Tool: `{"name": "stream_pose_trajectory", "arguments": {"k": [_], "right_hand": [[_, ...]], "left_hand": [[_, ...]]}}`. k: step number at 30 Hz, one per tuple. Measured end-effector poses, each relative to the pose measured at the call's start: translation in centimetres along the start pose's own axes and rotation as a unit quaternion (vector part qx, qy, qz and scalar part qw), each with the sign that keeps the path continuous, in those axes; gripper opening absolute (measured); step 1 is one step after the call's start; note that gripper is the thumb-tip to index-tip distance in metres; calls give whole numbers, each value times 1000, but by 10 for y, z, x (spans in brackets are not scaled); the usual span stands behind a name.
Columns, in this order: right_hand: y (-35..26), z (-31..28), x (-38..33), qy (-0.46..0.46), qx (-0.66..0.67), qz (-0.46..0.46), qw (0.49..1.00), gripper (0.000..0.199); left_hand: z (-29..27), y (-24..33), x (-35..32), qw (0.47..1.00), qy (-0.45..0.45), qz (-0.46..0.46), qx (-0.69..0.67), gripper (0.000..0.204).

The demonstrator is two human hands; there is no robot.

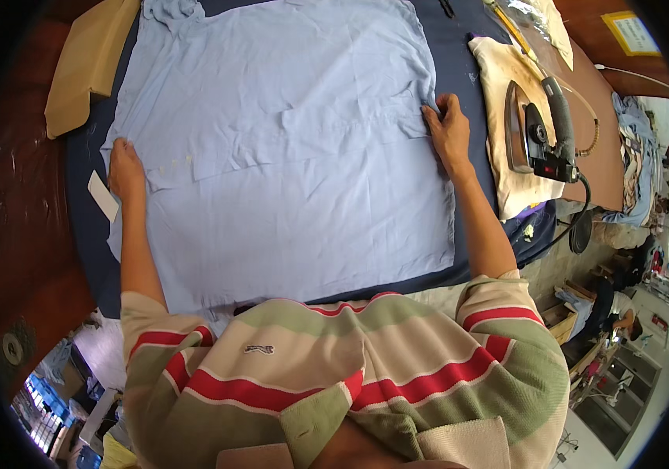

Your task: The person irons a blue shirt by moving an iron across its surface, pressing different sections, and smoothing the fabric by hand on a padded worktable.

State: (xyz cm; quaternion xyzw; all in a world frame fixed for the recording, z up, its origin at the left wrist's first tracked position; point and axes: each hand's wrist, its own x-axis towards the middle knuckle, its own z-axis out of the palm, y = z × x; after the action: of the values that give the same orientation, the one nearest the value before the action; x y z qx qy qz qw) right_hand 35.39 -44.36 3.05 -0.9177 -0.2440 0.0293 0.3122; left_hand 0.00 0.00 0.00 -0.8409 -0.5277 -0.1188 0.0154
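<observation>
A light blue garment (pixel 311 211) lies spread over the dark blue table cover, wrinkled across its middle and bunched at its far left corner. At its left edge, my left hand (pixel 125 166) is closed on the fabric, most of its fingers hidden from view. My right hand (pixel 450 134) pinches the opposite edge, a little farther from me, between thumb and fingers. The cloth stretches between both hands, and its near edge hangs close to my body. An iron (pixel 539 137) rests on a cream cloth pad (pixel 498 86) to the right of my right hand.
A brown cardboard piece (pixel 88 66) stands at the far left, and a white card (pixel 102 195) lies beside my left hand. The iron's black cord (pixel 584 205) drops off the table's right side. Farther right are a pile of clothes (pixel 638 160) and another person (pixel 622 313).
</observation>
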Motion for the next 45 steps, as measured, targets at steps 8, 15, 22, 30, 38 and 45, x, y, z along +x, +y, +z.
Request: {"name": "stream_pose_trajectory", "arguments": {"k": [8,15,22,30,38,45], "right_hand": [[-6,-2,12,-60,60,10,996,33],[18,-18,8,-87,19,-117,989,20],[17,-14,1,72,-7,-81,994,26],[0,-21,7,-70,11,-11,997,24],[19,-7,34,-140,442,144,874,34],[42,-28,29,18,28,-14,999,29]], "left_hand": [[-21,-15,17,994,56,41,83,29],[-33,111,-94,944,123,221,-210,36],[-77,259,-306,767,-117,540,-325,36],[-83,293,-330,725,-136,599,-313,49],[-78,316,-339,679,-187,653,-279,25],[-85,314,-322,575,-385,606,-392,23]]}}
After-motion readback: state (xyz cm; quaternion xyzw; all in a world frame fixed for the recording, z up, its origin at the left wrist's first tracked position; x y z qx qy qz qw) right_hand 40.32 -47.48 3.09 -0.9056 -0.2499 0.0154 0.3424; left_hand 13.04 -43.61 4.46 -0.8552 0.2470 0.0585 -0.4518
